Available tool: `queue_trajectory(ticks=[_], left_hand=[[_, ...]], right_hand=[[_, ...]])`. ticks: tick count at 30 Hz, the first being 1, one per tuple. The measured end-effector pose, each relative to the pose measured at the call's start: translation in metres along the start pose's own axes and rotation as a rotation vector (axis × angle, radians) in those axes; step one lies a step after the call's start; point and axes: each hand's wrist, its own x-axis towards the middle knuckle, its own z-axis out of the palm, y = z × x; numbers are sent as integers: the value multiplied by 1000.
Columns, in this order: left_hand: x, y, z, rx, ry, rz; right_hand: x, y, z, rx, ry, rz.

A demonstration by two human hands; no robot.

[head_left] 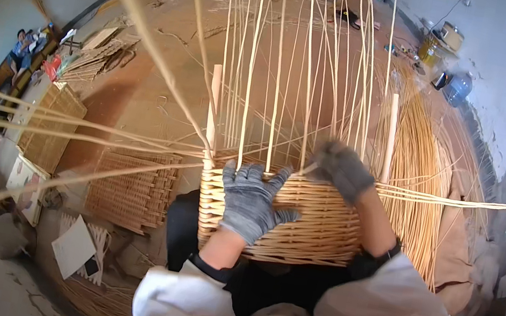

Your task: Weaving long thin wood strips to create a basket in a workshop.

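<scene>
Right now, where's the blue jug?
Upper right of the head view: the jug sits by the wall, near the yellow container, and farther right than the woven panel.

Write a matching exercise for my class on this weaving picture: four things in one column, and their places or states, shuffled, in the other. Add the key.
Column 1
1. Left hand
2. Right hand
3. Bundle of loose rods
4. Flat woven panel

Column 2
A. To the left of the upright wickerwork
B. Blurred, at the wickerwork's top edge
C. To the right of the wickerwork
D. Fingers spread, over the wickerwork's near face

Right pairs: 1-D, 2-B, 3-C, 4-A
</scene>
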Motion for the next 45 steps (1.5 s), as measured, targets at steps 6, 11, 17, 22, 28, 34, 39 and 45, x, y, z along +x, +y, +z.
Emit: queue_trajectory(ticks=[6,11,17,22,28,34,39,45], left_hand=[[16,13,-3,18,-211,-302],[-5,1,21,-192,27,-241],[27,53,18,76,-168,-364],[6,31,28,53,187,-186],[25,50,27,60,24,-423],[28,45,31,154,34,-452],[51,93,31,-129,-158,-39],[54,91,46,-105,-314,-139]], right_hand=[[13,12,-15,529,537,-45],[-50,-5,-29,667,-105,205],[33,22,-29,308,517,-417],[-66,-14,-37,484,116,421],[40,0,-14,-663,4,-218],[-61,58,-40,268,504,255],[-27,22,-92,-132,291,48],[-43,52,-81,312,545,165]])
